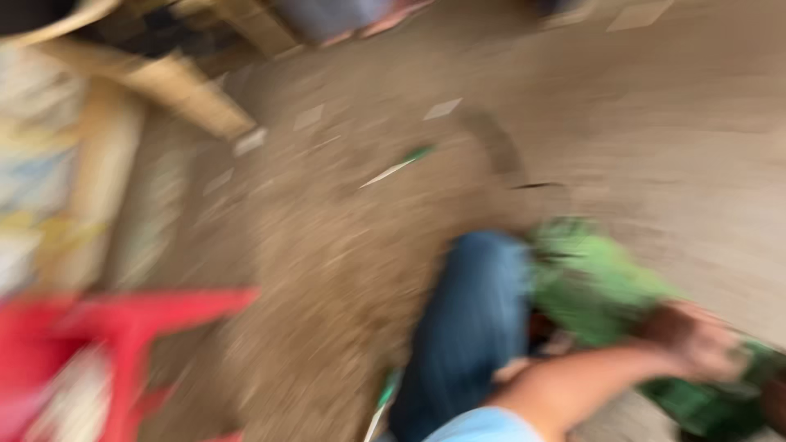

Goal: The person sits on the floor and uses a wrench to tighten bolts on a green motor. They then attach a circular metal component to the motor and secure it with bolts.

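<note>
The whole view is badly blurred by motion. My right hand reaches out to the lower right, over a heap of green leafy stuff lying on the dirt ground. Whether the fingers hold any of the green stuff I cannot tell. My arm in a light blue sleeve comes in from the bottom edge. My knee in blue jeans is bent beside the green heap. My left hand is out of sight.
A red plastic stool or chair stands at the lower left. Pale wooden planks lean at the upper left. A green-tipped strip lies on the brown dirt floor.
</note>
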